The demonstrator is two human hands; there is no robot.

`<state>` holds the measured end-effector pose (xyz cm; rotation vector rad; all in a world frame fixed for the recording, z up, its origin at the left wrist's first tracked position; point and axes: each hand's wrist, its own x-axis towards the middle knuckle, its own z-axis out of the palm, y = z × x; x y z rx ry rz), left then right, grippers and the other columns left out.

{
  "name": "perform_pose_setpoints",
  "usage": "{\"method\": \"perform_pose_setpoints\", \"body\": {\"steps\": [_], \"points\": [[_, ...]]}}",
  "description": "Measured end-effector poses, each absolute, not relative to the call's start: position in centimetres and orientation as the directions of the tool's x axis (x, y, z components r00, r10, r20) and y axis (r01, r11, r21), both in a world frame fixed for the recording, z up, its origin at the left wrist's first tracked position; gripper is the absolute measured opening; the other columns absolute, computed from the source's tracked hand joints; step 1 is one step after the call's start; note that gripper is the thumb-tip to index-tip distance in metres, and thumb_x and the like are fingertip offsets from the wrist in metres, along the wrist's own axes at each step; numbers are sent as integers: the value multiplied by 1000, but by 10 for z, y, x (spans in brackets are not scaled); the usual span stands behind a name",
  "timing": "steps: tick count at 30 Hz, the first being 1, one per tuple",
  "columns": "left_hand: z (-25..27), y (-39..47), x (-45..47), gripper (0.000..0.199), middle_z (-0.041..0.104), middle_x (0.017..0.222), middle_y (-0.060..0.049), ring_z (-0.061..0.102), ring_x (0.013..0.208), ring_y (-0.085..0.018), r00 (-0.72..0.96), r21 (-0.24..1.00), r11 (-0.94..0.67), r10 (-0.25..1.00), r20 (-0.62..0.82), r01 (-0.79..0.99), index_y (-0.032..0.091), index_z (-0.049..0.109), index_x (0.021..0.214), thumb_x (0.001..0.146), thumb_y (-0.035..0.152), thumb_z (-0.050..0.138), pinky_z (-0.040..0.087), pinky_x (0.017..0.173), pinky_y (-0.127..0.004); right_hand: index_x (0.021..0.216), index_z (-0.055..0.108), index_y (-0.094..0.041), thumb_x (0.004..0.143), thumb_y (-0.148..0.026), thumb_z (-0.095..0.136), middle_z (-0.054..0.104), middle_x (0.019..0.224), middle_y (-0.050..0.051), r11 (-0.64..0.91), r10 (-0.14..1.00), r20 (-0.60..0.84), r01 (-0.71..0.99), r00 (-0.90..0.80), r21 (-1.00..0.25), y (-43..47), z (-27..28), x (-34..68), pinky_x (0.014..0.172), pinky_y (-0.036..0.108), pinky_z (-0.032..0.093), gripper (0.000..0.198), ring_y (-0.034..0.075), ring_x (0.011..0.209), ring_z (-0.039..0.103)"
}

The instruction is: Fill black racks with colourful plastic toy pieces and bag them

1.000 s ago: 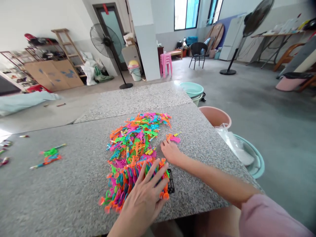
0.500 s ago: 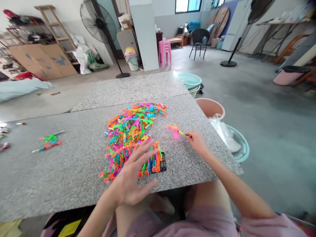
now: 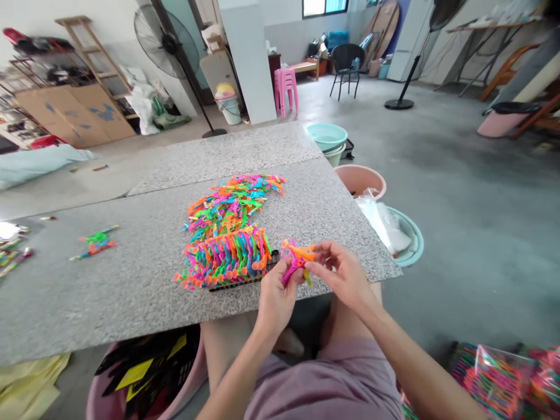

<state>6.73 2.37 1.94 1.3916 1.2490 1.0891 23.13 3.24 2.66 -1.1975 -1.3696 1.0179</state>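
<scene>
At the table [image 3: 131,291], grasping pink and orange toys [image 3: 298,255] with left hand [image 3: 277,291] and right hand [image 3: 346,273], partly covering outlines and obscuring exact count.

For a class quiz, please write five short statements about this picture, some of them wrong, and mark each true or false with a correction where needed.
1. The left hand and the right hand both hold the pink and orange toy pieces. True.
2. The stacked stools are green. False: the stools are pink.
3. A loose pile of toys lies beyond the packed row of toys. True.
4. The black chair lies on its side. False: the chair stands upright on the floor.
5. A green toy lies apart from the pile, to its left. True.
</scene>
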Motion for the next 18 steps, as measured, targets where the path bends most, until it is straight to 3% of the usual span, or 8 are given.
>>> {"method": "perform_pose_setpoints", "body": {"steps": [3, 9, 14, 18], "points": [[16, 20, 65, 19, 65, 85, -3, 64, 79, -16, 64, 977, -60, 997, 48, 205, 17, 62, 94, 89, 35, 59, 56, 78, -29, 80, 58, -20, 77, -47, 71, 57, 69, -1, 95, 995, 95, -3, -33, -995, 38, 25, 225, 53, 23, 43, 31, 12, 58, 51], [12, 15, 67, 18, 62, 78, -1, 60, 72, -15, 106, 976, -30, 994, 7, 217, 17, 60, 86, 89, 34, 58, 51, 69, -24, 75, 55, -20, 72, -45, 75, 53, 63, -4, 20, 997, 25, -63, -72, -998, 29, 11, 216, 50, 22, 39, 33, 11, 55, 48], [4, 15, 70, 14, 55, 67, 1, 50, 62, -12, 31, 906, -74, 997, 68, 416, 17, 57, 79, 89, 26, 54, 39, 60, -22, 81, 60, -19, 71, -44, 76, 60, 67, -1, -45, 997, -44, -24, -61, -999, 29, -4, 215, 52, 23, 41, 32, 13, 58, 53], [-6, 13, 76, 12, 52, 65, 2, 46, 60, -12, 32, 903, -66, 998, 58, 424, 17, 56, 78, 89, 22, 51, 35, 59, -22, 82, 62, -19, 76, -48, 71, 64, 69, 1, -16, 1000, -18, 143, -11, -990, 28, -9, 214, 55, 25, 43, 31, 15, 59, 56]]}}
